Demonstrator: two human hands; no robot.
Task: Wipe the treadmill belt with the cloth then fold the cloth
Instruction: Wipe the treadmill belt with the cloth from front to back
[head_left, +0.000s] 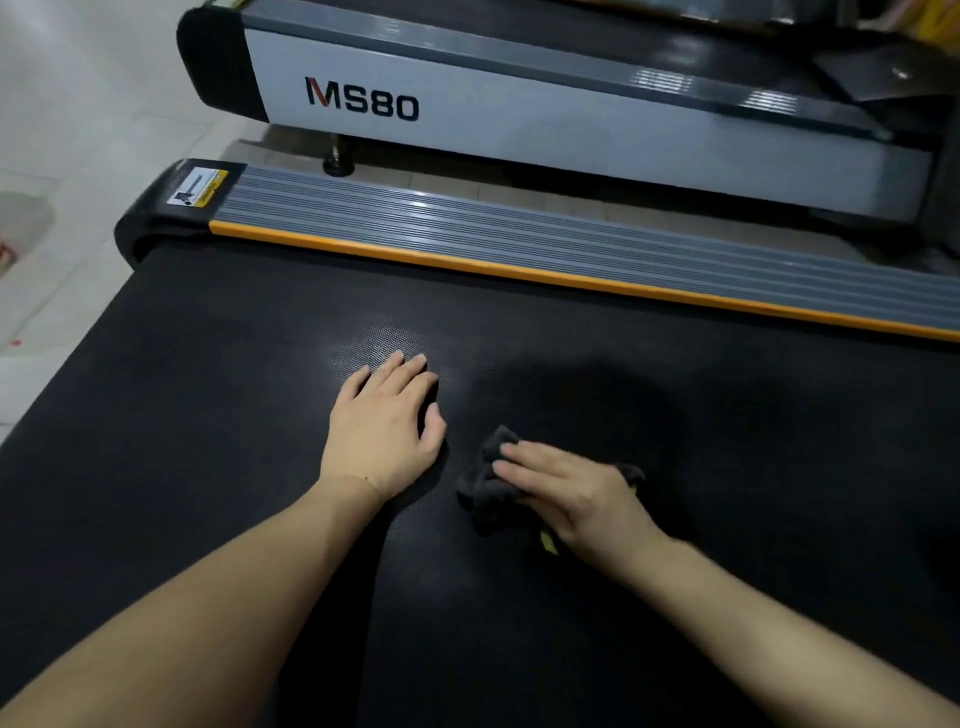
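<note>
The right hand (566, 493) presses down on the cloth (485, 486) with its fingers extended and laid flat across the top of it; nothing is pinched or curled around. The left hand (387, 421) lies palm-down and relaxed directly on the treadmill belt (208, 415), fingers straight and close together, holding nothing. It sits just beside the cloth without touching it.

The cloth is a small, dark grey piece of soft fabric, bunched into an irregular, rumpled mass with folds protruding beyond the fingertips and behind the wrist. A narrow yellow-green tag or trim shows at its near edge, below the wrist. The cloth rests on the middle area of the belt, well apart from the far edge.

The belt is a broad matte black surface with a fine dimpled texture, most visible where light reflects just beyond the left fingertips. Along the far edge of the belt runs an orange strip (519, 273), followed by a grey side rail (571, 234) with lengthwise ribs. The rail ends at the far left corner in a rounded black end cap (150, 218) bearing a yellow-and-white label (197, 188).

Beyond the rail stands a second treadmill (519, 140) with a smooth light grey side panel marked "MS80". Pale floor tiles (78, 130) lie to the left.
</note>
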